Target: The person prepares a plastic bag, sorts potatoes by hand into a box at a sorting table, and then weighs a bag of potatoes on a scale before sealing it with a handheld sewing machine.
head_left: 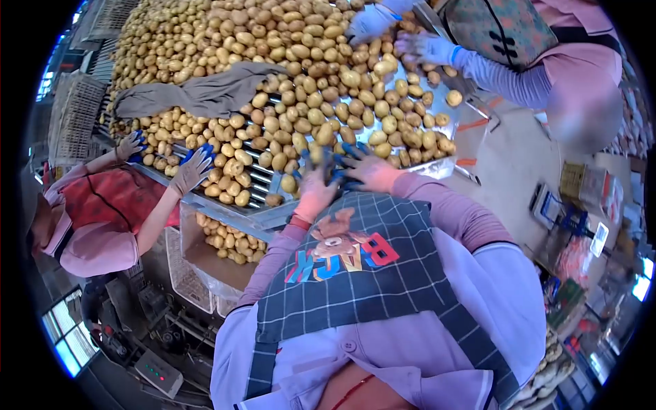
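Both my hands wear pale gloves with dark blue fingertips and reach over the near edge of a sorting table heaped with yellow-brown potatoes (328, 102). My left hand (318, 183) has its fingers apart and pointing forward, slightly blurred, right at the potatoes on the near side. Close beside it, my right hand (369, 171) lies with fingers spread, its fingertips at the potatoes on the metal surface. Neither hand shows a potato lifted in it. A loose potato (288, 183) sits just left of my left hand, near the rollers (257, 179).
A grey cloth (198, 92) lies across the potatoes. At left, a co-worker's gloved hand (191, 171) touches the heap; at upper right, another co-worker's gloved hand (427, 48) does too. Below the table edge stands a lined box (198, 249) holding potatoes, beside a white crate (181, 277).
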Tool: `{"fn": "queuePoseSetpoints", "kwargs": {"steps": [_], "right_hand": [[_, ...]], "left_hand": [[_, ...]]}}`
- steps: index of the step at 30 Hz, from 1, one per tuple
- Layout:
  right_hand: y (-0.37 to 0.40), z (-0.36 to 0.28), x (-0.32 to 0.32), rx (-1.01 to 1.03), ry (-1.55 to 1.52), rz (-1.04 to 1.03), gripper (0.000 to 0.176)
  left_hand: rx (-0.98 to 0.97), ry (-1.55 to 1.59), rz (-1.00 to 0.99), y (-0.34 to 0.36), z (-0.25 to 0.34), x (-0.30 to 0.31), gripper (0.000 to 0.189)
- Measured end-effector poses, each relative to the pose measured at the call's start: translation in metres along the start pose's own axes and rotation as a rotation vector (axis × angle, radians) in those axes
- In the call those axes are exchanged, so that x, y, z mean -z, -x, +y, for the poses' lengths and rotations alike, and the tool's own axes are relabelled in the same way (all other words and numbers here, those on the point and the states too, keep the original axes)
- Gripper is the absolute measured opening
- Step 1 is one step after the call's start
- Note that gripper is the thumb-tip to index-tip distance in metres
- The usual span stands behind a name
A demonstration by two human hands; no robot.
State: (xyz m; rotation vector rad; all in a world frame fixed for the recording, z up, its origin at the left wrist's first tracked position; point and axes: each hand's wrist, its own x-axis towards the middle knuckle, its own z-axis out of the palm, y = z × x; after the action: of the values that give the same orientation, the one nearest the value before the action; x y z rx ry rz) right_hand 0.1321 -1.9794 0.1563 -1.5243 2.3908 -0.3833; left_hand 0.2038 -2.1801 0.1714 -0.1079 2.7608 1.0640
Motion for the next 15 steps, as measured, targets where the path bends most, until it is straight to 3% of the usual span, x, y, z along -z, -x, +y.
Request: {"fn": "queuePoseSetpoints", "kwargs": {"steps": [2,3,5,6,7,8,9,10,11,12,13,15], "right_hand": [[0.027,0.033,-0.01,-0.041,-0.072,0.053,0.046],[0.044,0.048,0.004,-0.092,-0.034,0.03,0.045],[0.062,0.069,0.019,-0.231,-0.036,0.063,0.041],[0.063,0.076,0.02,-0.312,-0.072,0.108,0.039],[0.059,0.088,0.01,-0.36,-0.033,0.226,0.031],[0.042,0.087,0.025,-0.542,-0.163,0.248,0.025],[0.02,0.092,0.023,-0.566,-0.06,0.498,0.023],[-0.005,0.09,0.05,-0.541,-0.139,0.53,0.024],[-0.03,0.092,0.064,-0.501,-0.035,0.552,0.023],[-0.055,0.1,0.065,-0.447,-0.035,0.488,0.024],[-0.082,0.11,0.061,-0.579,0.053,0.199,0.025],[-0.122,0.124,0.043,-0.713,0.15,0.03,0.024]], "left_hand": [[-0.23,-0.093,-0.274,-0.002,-0.014,-0.01,0.051],[-0.221,0.284,-0.229,0.002,-0.014,-0.005,0.044],[0.015,0.558,0.014,0.002,-0.021,0.019,0.038],[0.05,0.435,0.055,-0.006,-0.027,0.05,0.04],[0.084,0.28,0.275,-0.016,-0.067,0.053,0.039],[0.18,0.288,0.363,-0.021,-0.095,0.072,0.04],[0.223,0.379,0.467,-0.023,-0.089,0.097,0.039],[0.287,0.566,0.604,-0.025,-0.102,0.104,0.037],[0.25,0.624,0.598,-0.025,-0.11,0.112,0.036],[0.213,0.679,0.594,-0.023,-0.113,0.118,0.034],[0.216,0.613,0.585,-0.021,-0.106,0.12,0.035],[0.217,0.575,0.576,-0.02,-0.071,0.115,0.036]]}}
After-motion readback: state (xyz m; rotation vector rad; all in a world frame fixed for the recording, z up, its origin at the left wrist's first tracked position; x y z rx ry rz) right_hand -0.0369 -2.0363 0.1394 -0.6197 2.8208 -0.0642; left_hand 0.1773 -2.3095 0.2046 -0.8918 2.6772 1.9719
